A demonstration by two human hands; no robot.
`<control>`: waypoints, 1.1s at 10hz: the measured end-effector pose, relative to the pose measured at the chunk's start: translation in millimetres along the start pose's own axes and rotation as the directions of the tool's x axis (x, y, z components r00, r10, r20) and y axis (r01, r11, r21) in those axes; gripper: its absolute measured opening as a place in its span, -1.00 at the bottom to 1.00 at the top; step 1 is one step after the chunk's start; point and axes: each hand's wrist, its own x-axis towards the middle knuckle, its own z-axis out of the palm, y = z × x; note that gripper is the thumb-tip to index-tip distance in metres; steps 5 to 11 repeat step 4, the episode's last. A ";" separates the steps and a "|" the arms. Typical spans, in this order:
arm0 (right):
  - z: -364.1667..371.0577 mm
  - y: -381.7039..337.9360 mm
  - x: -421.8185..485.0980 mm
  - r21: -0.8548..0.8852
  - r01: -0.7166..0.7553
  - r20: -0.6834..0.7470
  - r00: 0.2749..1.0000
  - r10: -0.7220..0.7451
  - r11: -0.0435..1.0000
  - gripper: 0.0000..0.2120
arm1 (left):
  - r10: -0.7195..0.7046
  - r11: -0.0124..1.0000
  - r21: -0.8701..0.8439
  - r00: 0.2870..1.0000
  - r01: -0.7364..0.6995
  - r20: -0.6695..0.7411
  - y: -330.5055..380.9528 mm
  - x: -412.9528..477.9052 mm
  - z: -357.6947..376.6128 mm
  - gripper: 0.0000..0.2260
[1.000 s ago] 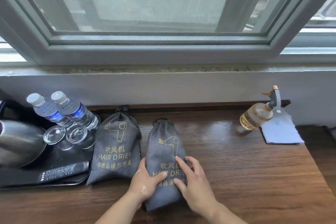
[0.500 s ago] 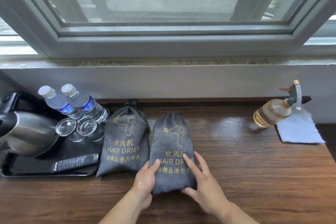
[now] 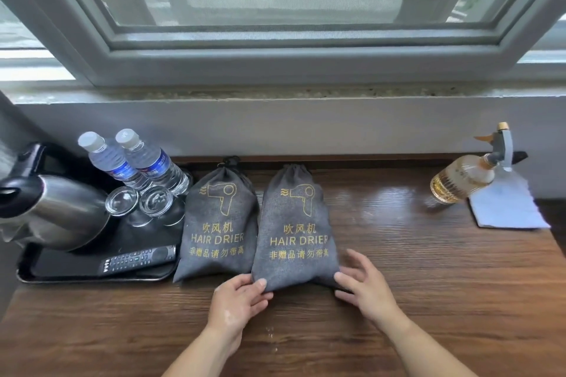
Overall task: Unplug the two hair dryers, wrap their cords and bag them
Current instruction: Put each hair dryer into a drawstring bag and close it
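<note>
Two grey drawstring bags printed "HAIR DRIER" in gold lie side by side on the wooden desk [image 3: 398, 300], both drawn closed at their far ends. The left bag [image 3: 219, 223] lies next to the tray. The right bag [image 3: 295, 229] lies in the middle. My left hand [image 3: 237, 303] touches the right bag's near left corner with relaxed fingers. My right hand [image 3: 364, 288] touches its near right corner, fingers spread and straight. The hair dryers and their cords are hidden inside the bags.
A black tray [image 3: 27, 275] at the left holds a steel kettle [image 3: 58, 211], two water bottles [image 3: 137, 162], two glasses [image 3: 137, 199] and a remote [image 3: 137, 259]. At the back right stand a spray bottle [image 3: 462, 177] and a cloth [image 3: 508, 208]. A window sill runs behind.
Both hands slid back from the top of the right bag to its near corners. The bag now lies farther from me, level with the left bag.
</note>
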 end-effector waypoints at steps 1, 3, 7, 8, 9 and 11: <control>3.7 3.8 -3.3 0.203 -0.155 -0.062 0.983 0.170 0.967 -0.65 | 0.037 0.999 0.020 0.999 -0.037 -0.035 -4.3 0.5 -3.1 -0.86; 2.9 12.9 -6.1 0.282 -0.111 -0.191 0.967 0.169 0.953 -0.78 | 0.101 0.984 0.154 0.990 -0.085 -0.098 -10.5 1.0 -21.3 -0.92; 2.6 16.5 -15.6 0.271 -0.107 -0.210 0.963 0.167 0.957 -0.77 | 0.057 0.985 0.170 0.995 -0.042 -0.085 -10.1 -4.8 -42.0 -0.92; 2.6 16.5 -15.6 0.271 -0.107 -0.210 0.963 0.167 0.957 -0.77 | 0.057 0.985 0.170 0.995 -0.042 -0.085 -10.1 -4.8 -42.0 -0.92; 2.6 16.5 -15.6 0.271 -0.107 -0.210 0.963 0.167 0.957 -0.77 | 0.057 0.985 0.170 0.995 -0.042 -0.085 -10.1 -4.8 -42.0 -0.92; 2.6 16.5 -15.6 0.271 -0.107 -0.210 0.963 0.167 0.957 -0.77 | 0.057 0.985 0.170 0.995 -0.042 -0.085 -10.1 -4.8 -42.0 -0.92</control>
